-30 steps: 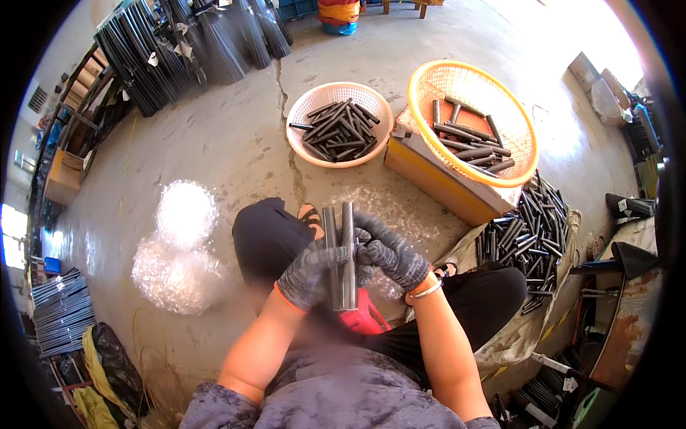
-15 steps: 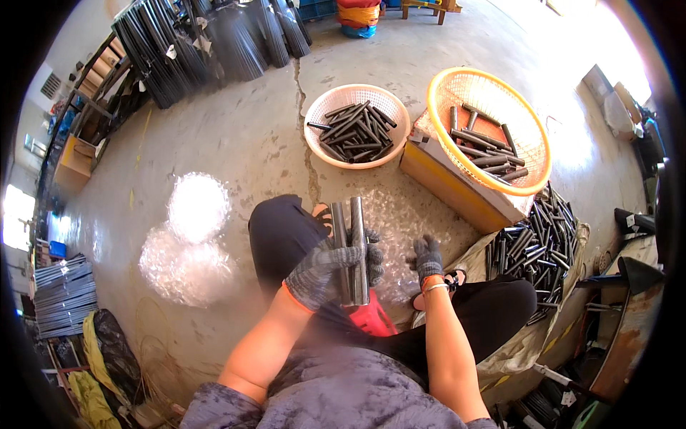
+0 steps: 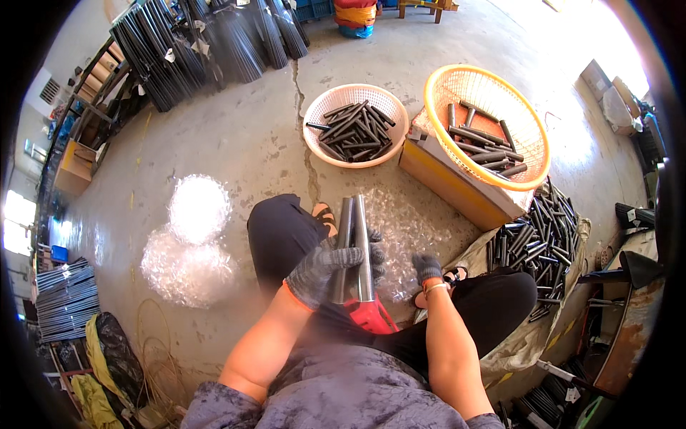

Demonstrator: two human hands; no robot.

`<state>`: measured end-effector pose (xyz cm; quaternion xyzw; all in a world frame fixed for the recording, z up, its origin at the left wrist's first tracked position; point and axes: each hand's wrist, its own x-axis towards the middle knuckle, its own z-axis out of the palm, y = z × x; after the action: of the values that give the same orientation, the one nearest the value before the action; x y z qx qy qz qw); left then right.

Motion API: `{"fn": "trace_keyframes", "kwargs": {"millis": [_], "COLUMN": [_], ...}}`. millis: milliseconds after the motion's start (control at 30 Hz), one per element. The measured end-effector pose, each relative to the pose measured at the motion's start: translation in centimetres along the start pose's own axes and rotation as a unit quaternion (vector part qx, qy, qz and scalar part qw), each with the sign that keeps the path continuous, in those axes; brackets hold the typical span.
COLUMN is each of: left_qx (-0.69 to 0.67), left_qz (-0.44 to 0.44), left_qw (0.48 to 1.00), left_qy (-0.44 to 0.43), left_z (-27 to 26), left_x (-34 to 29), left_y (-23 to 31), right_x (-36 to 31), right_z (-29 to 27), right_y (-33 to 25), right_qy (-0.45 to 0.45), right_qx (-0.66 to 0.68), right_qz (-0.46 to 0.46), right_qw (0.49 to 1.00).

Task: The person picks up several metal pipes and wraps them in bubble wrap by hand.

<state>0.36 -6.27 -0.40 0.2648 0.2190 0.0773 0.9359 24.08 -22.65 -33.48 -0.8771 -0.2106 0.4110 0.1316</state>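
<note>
Two dark metal tubes [image 3: 363,247] stand side by side, nearly upright, in my gloved left hand [image 3: 318,268]. Its thumb lies across the front of them while fingers show behind. A red object [image 3: 371,317] sits just below the tubes' lower ends, partly hidden. Off to the right, apart from the tubes, my gloved right hand [image 3: 426,267] is over the floor near my foot. Its fingers point down and away, so their grip is hidden. Shredded clear plastic film [image 3: 400,232] is scattered on the floor between my legs.
Short dark tubes fill a pink basket [image 3: 312,141] and an orange basket [image 3: 543,154] tilted on a cardboard box [image 3: 450,182]. More tubes [image 3: 547,247] are heaped on a sack at right. Clear plastic piles [image 3: 187,264] lie left. Long rods [image 3: 153,64] stand far left.
The tubes in my left hand have shifted slightly and tilted a little. My right hand has lowered, its fingers turning down from their earlier raised position.
</note>
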Motion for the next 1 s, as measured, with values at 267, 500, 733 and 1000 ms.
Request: {"fn": "trace_keyframes", "kwargs": {"millis": [267,500,733,1000], "left_qx": [-0.036,-0.022,-0.012,-0.021], "left_qz": [0.002,0.027,0.022,0.012], "left_qw": [0.999,0.998,1.000,1.000], "left_qy": [0.009,-0.043,0.010,0.017], "left_z": [-1.6,-1.1,-2.0,-2.4], "left_x": [0.4,0.8,-0.3,0.5], "left_y": [-0.8,-0.7,-0.7,-0.6], "right_x": [-11.3,-15.8,-3.1,-13.3], "right_z": [-6.0,-7.8,-0.2,-7.7], "right_y": [-13.3,-17.8,-2.2,-15.8], "right_qy": [0.227,-0.030,0.072,0.059], "right_qx": [0.190,0.140,0.045,0.401], "right_qz": [-0.289,-0.559,-0.038,-0.252], "right_qw": [0.910,0.816,0.996,0.879]}}
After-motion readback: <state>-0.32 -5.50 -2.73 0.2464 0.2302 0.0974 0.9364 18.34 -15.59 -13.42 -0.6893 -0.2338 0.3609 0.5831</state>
